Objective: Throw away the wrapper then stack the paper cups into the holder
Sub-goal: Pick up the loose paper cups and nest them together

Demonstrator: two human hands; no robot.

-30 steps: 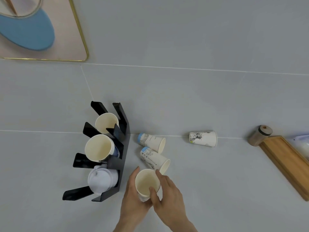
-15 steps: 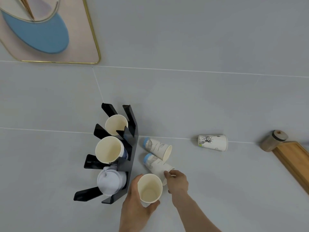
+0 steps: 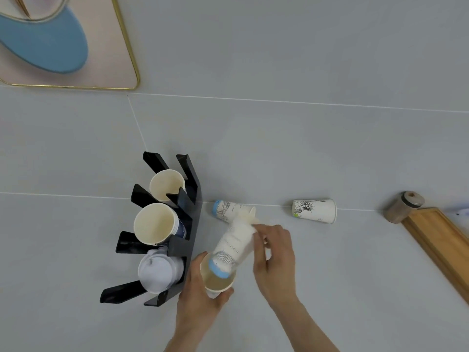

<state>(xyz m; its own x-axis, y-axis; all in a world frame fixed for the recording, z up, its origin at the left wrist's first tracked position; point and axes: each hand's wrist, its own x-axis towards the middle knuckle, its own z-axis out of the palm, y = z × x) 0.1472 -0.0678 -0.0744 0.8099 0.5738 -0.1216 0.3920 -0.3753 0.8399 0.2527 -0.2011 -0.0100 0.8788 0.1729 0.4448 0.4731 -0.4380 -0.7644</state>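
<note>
My left hand (image 3: 200, 298) grips an upright paper cup (image 3: 218, 282) just right of the black cup holder (image 3: 189, 224). My right hand (image 3: 272, 252) holds a second, blue-based paper cup (image 3: 234, 246) tilted, its base dipping into the mouth of the cup in my left hand. The holder carries two stacks of open paper cups (image 3: 156, 223) and a stack of white lids (image 3: 158, 271). Two more paper cups lie on their sides on the grey surface: a blue-based one (image 3: 228, 210) beside the holder and one with a statue drawing (image 3: 314, 210) further right.
A wooden tray (image 3: 439, 240) lies at the right edge with a small brown jar (image 3: 403, 207) at its far corner. A gold-rimmed pink and blue panel (image 3: 63, 44) sits at the far left.
My right hand took hold of the nearer lying cup, lifted it and swung its base into the cup held by my left hand. The view shifted slightly.
</note>
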